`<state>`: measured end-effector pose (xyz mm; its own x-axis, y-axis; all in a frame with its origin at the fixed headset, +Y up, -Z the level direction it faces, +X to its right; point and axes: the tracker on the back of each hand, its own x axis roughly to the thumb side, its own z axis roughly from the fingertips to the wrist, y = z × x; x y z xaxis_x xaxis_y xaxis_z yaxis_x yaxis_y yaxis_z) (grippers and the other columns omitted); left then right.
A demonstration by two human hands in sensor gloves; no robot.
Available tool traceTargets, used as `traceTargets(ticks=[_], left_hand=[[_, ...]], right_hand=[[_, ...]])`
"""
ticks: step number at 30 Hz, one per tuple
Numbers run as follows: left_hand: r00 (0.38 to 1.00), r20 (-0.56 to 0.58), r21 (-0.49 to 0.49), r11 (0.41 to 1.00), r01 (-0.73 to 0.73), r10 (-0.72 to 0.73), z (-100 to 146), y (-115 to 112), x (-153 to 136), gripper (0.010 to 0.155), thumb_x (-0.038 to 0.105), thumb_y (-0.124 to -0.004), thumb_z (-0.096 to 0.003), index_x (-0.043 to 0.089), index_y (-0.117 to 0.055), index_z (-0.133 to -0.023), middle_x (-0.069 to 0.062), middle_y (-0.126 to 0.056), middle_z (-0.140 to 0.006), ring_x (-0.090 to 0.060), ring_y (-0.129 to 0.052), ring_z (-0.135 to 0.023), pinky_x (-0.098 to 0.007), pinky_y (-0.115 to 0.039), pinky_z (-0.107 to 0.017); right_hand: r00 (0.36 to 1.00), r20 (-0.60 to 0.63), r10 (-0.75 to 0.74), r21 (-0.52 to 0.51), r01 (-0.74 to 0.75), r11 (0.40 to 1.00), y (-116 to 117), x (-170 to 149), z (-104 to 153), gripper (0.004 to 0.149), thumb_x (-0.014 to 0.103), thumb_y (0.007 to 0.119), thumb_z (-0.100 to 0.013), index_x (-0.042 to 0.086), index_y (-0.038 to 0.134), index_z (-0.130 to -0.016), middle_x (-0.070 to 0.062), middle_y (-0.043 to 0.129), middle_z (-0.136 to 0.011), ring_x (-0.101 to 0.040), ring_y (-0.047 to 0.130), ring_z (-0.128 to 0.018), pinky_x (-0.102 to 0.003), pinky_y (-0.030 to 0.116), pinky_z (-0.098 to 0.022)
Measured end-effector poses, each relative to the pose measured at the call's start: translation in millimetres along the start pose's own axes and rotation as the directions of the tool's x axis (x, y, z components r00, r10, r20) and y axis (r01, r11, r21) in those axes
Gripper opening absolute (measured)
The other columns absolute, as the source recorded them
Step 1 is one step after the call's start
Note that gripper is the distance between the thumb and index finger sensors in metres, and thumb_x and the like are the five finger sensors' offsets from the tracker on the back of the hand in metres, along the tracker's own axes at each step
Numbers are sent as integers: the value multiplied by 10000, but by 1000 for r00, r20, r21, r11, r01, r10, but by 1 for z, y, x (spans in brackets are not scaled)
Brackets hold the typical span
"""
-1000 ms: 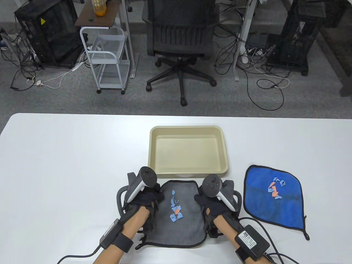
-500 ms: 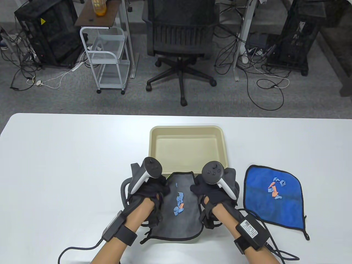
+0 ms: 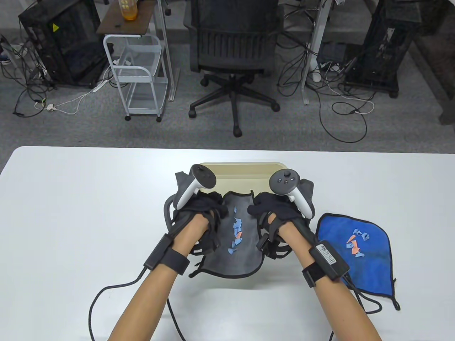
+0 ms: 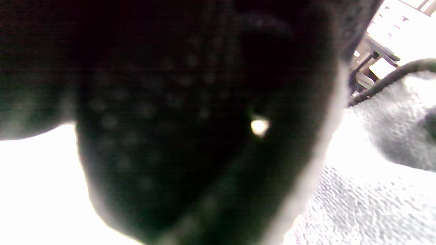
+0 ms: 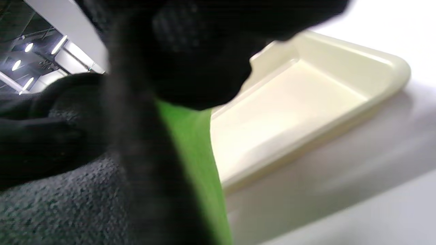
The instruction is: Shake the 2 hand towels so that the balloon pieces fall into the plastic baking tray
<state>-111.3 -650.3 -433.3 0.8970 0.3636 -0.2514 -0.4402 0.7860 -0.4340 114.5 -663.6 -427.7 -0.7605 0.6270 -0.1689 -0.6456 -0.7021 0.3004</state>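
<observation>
The left hand (image 3: 199,209) and the right hand (image 3: 275,209) each grip a side of the grey towel (image 3: 241,255), fingers curled round its edges, holding it slung over the cream tray (image 3: 241,170) with its balloon pieces (image 3: 236,234) not yet tipped out. The tray looks empty. The blue towel (image 3: 369,270) lies flat on the table (image 3: 89,199) to the right, its pieces (image 3: 355,243) untouched, so both towels remain to be shaken.

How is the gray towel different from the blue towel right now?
The gray towel is lifted and bunched between the left hand and right hand, over the tray; the blue towel lies flat on the table, untouched. Gray is dull, blue is bright. Both have black edging and carry little blue and orange balloon pieces.
</observation>
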Motion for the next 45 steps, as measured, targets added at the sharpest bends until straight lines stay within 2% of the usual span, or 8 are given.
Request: traceTargets(ticks=[7, 14, 19, 25, 31, 36, 39, 45], left_hand=[[985, -17, 9, 985, -172, 172, -28, 30, 15, 348, 467, -792, -378, 396, -741, -714, 105, -1019, -373, -104, -1199, -107, -314, -1010, -63], [944, 75, 154, 931, -330, 322, -36, 51, 32, 366, 404, -818, -368, 412, -713, -718, 95, -995, -545, -179, -1204, -395, -364, -1017, -262], [900, 219, 296, 854, -429, 376, -37, 50, 36, 366, 369, -828, -363, 414, -708, -706, 101, -959, -635, -194, -1164, -550, -385, -996, -377], [870, 330, 422, 768, -483, 366, -44, 32, 25, 358, 370, -819, -365, 432, -701, -697, 122, -937, -673, -180, -1137, -616, -382, -980, -429], [899, 312, 447, 788, -423, 306, -62, -2, 9, 355, 378, -812, -363, 441, -697, -693, 129, -937, -673, -178, -1131, -622, -384, -976, -432], [902, 309, 430, 801, -416, 302, -66, -15, 0, 355, 377, -809, -365, 437, -694, -695, 125, -933, -677, -185, -1126, -630, -385, -970, -441], [890, 328, 433, 787, -440, 317, -58, -5, 0, 355, 377, -809, -366, 436, -694, -696, 124, -932, -679, -188, -1123, -635, -390, -967, -445], [825, 414, 411, 730, -546, 384, -27, 39, 12, 355, 379, -806, -372, 438, -689, -702, 121, -927, -691, -203, -1110, -653, -398, -955, -462]], right_hand=[[987, -13, -160, -45, 160, 986, -28, 3, -32, 401, 373, 826, -406, 215, 736, -764, -72, 735, -962, 21, 1032, -307, -97, 902, -100], [964, 101, -245, -247, 263, 933, -55, 12, -44, 401, 374, 838, -393, 233, 737, -754, -43, 733, -964, 4, 1030, -417, -127, 938, -201], [949, 245, -199, -411, 288, 865, -67, 12, -37, 398, 379, 856, -379, 277, 738, -745, 17, 729, -978, 8, 1026, -524, -138, 960, -309], [929, 349, -125, -537, 308, 786, -58, -6, -30, 395, 367, 882, -361, 320, 748, -730, 80, 731, -983, 25, 1025, -602, -138, 975, -392], [939, 341, -55, -556, 248, 793, -23, -36, -38, 392, 350, 899, -350, 321, 764, -717, 80, 742, -977, 17, 1026, -622, -152, 978, -414], [934, 349, -73, -545, 265, 795, -5, -48, -38, 392, 344, 900, -351, 321, 764, -718, 80, 739, -978, 9, 1024, -627, -160, 974, -421], [926, 371, -73, -547, 282, 788, -13, -39, -32, 394, 345, 899, -352, 317, 763, -720, 76, 739, -978, 10, 1024, -628, -161, 974, -422], [900, 433, -48, -579, 319, 750, -51, 1, -7, 396, 351, 890, -356, 318, 752, -727, 68, 732, -982, 14, 1014, -639, -158, 970, -432]])
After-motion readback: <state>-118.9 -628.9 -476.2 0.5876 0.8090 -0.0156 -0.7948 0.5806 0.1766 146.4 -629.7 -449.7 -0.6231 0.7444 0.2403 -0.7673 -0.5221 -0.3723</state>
